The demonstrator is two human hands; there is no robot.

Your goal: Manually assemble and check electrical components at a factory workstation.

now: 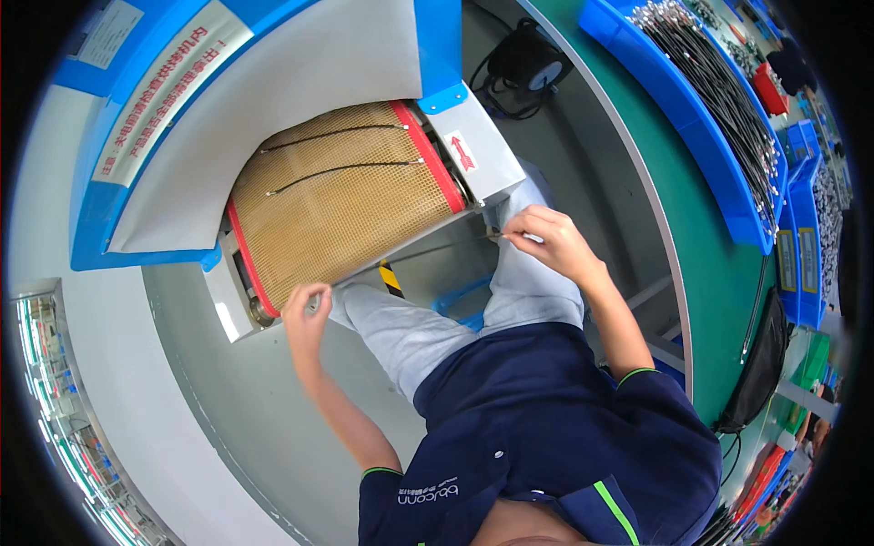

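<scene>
A thin dark cable (437,247), slightly blurred, stretches between my two hands in front of the conveyor's near edge. Its left end is pinched by my left hand (307,308), close to the belt's front left corner. My right hand (551,241) pinches the other end, just below the conveyor's right corner. On the tan mesh belt (337,223) with red edges lie two black cables, a farther one (332,138) and a nearer one (344,171), roughly side by side with small metal ends.
A blue and white machine hood (273,109) arches over the belt's far side. At right, a green table (674,227) carries a blue bin (637,56) full of black cables, smaller blue bins (790,264) and a black pouch (763,364). A black round device (528,64) sits behind the conveyor.
</scene>
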